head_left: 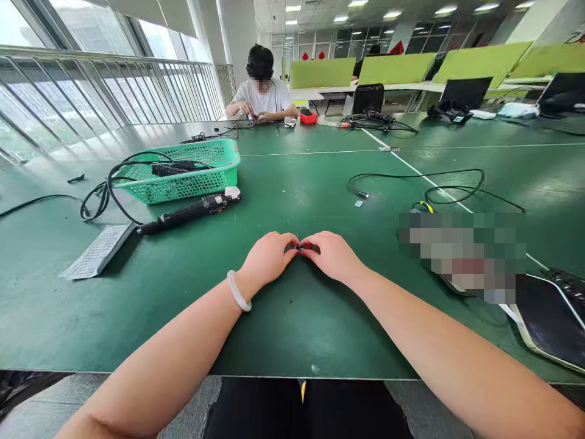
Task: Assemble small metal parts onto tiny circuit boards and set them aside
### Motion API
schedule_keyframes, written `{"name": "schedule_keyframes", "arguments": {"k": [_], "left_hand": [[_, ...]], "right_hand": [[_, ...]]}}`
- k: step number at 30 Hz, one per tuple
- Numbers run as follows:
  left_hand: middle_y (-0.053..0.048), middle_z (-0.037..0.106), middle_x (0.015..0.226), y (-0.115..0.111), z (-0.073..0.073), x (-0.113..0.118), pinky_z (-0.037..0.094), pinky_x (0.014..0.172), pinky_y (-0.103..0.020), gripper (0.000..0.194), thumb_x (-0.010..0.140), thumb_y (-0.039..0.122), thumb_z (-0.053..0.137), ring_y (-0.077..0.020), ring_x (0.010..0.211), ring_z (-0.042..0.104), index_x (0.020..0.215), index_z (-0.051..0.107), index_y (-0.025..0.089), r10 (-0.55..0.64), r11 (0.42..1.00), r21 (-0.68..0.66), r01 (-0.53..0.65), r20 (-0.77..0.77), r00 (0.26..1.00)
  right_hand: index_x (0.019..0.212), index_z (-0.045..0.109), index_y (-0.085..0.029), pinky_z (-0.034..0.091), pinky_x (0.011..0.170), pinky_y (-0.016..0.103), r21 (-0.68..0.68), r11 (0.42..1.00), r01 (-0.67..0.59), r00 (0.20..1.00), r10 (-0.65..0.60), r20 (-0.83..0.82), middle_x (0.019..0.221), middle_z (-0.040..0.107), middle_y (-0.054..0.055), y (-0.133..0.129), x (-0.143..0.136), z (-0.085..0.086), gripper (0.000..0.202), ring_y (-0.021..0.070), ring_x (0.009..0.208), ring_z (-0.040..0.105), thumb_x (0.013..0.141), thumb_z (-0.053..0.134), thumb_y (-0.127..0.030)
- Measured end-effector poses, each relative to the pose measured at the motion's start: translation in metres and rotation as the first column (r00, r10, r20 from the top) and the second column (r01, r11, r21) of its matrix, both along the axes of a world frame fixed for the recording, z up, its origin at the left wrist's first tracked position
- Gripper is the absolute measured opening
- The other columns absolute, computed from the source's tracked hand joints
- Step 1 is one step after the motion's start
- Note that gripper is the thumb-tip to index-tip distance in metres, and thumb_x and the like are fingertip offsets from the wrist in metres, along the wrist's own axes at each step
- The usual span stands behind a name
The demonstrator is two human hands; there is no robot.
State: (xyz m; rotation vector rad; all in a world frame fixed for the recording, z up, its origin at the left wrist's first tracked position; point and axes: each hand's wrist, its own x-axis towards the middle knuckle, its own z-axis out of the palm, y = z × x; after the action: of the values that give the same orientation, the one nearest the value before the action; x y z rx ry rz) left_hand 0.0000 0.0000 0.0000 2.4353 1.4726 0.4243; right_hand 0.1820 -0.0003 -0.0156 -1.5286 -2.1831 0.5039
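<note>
My left hand [270, 255] and my right hand [333, 255] meet over the middle of the green table. Between their fingertips is a small dark piece [299, 247], pinched from both sides; its kind is too small to make out, and the fingers cover most of it. A pale bracelet [238, 291] circles my left wrist. To the left of my hands lies a black electric screwdriver [187, 213] with a light-coloured end, its cable looping away to the left.
Behind the screwdriver stands a green plastic basket [192, 190] holding a black adapter. A folded paper [98, 251] lies at left. Right are a thin black cable [414, 176], a blurred patch and a phone [551, 314]. Across the table sits a person [262, 91] near a red box [308, 118].
</note>
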Motion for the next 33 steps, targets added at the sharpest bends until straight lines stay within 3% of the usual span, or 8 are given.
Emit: {"name": "schedule_keyframes", "arguments": {"k": [4, 7, 12, 18, 21, 24, 27, 33], "left_hand": [[-0.001, 0.075, 0.105, 0.002, -0.001, 0.000, 0.050, 0.085, -0.033, 0.023, 0.093, 0.026, 0.049, -0.0207, 0.096, 0.068, 0.110, 0.063, 0.023, -0.008, 0.999, -0.038, 0.011, 0.094, 0.996], [0.000, 0.075, 0.101, 0.003, -0.002, 0.000, 0.050, 0.079, -0.032, 0.022, 0.094, 0.025, 0.048, -0.0202, 0.091, 0.069, 0.110, 0.063, 0.024, 0.000, 1.000, -0.022, 0.001, 0.054, 0.999], [-0.005, 0.072, 0.089, 0.007, -0.003, -0.001, 0.047, 0.071, -0.031, 0.024, 0.096, 0.025, 0.044, -0.0215, 0.083, 0.066, 0.109, 0.065, 0.023, 0.010, 0.983, 0.185, 0.018, -0.152, 0.988], [-0.007, 0.071, 0.084, 0.009, -0.002, 0.000, 0.047, 0.078, -0.033, 0.027, 0.095, 0.018, 0.042, -0.0216, 0.083, 0.065, 0.106, 0.067, 0.022, -0.050, 0.935, 0.335, 0.112, -0.190, 0.981], [-0.007, 0.073, 0.089, 0.008, -0.003, 0.002, 0.048, 0.078, -0.034, 0.026, 0.095, 0.020, 0.043, -0.0222, 0.085, 0.067, 0.106, 0.067, 0.023, -0.007, 0.967, 0.251, 0.031, -0.096, 0.995], [-0.003, 0.075, 0.094, 0.009, -0.005, 0.002, 0.049, 0.079, -0.031, 0.021, 0.091, 0.020, 0.048, -0.0203, 0.088, 0.069, 0.102, 0.066, 0.024, 0.105, 0.994, 0.001, -0.106, 0.136, 0.985], [0.000, 0.077, 0.093, 0.013, -0.006, -0.001, 0.050, 0.081, -0.029, 0.018, 0.087, 0.018, 0.050, -0.0170, 0.086, 0.070, 0.096, 0.065, 0.023, 0.186, 0.974, -0.182, -0.133, 0.311, 0.932], [0.001, 0.076, 0.082, 0.013, -0.004, -0.003, 0.049, 0.080, -0.029, 0.017, 0.086, 0.021, 0.049, -0.0170, 0.083, 0.068, 0.093, 0.065, 0.023, 0.183, 0.971, -0.216, -0.105, 0.380, 0.907]], "right_hand": [[0.105, 0.075, -0.024, 0.048, 0.080, 0.031, -0.003, 0.999, 0.042, 0.999, -0.042, -0.007, 0.091, 0.073, 0.004, -0.001, -0.004, 0.002, 0.023, 0.0196, 0.091, 0.065, 0.090, 0.057, -0.022], [0.104, 0.075, -0.026, 0.049, 0.081, 0.032, 0.003, 0.999, 0.034, 0.999, -0.034, -0.023, 0.093, 0.074, 0.003, 0.001, -0.002, -0.002, 0.024, 0.0198, 0.092, 0.065, 0.089, 0.058, -0.018], [0.108, 0.074, -0.025, 0.049, 0.087, 0.033, 0.054, 0.997, 0.061, 0.998, -0.060, -0.037, 0.101, 0.074, 0.003, 0.006, 0.006, -0.009, 0.035, 0.0201, 0.102, 0.063, 0.082, 0.059, -0.007], [0.106, 0.074, -0.025, 0.051, 0.085, 0.035, 0.065, 0.992, 0.103, 0.993, -0.099, -0.065, 0.097, 0.074, 0.004, 0.007, 0.010, -0.010, 0.032, 0.0204, 0.098, 0.064, 0.081, 0.062, -0.010], [0.110, 0.074, -0.023, 0.051, 0.087, 0.036, 0.060, 0.993, 0.106, 0.993, -0.102, -0.062, 0.099, 0.074, 0.005, 0.007, 0.010, -0.010, 0.032, 0.0208, 0.099, 0.064, 0.083, 0.061, -0.012], [0.114, 0.072, -0.022, 0.050, 0.088, 0.037, 0.049, 0.993, 0.111, 0.992, -0.108, -0.063, 0.103, 0.074, 0.006, 0.006, 0.010, -0.008, 0.034, 0.0210, 0.101, 0.064, 0.084, 0.061, -0.013], [0.119, 0.071, -0.023, 0.050, 0.086, 0.036, 0.034, 0.993, 0.115, 0.990, -0.112, -0.084, 0.101, 0.074, 0.005, 0.003, 0.009, -0.005, 0.035, 0.0209, 0.099, 0.064, 0.085, 0.062, -0.018], [0.107, 0.075, -0.025, 0.049, 0.079, 0.035, 0.059, 0.998, 0.026, 0.989, -0.017, -0.149, 0.101, 0.075, 0.004, 0.001, 0.006, -0.003, 0.027, 0.0222, 0.096, 0.061, 0.083, 0.069, -0.037]]}}
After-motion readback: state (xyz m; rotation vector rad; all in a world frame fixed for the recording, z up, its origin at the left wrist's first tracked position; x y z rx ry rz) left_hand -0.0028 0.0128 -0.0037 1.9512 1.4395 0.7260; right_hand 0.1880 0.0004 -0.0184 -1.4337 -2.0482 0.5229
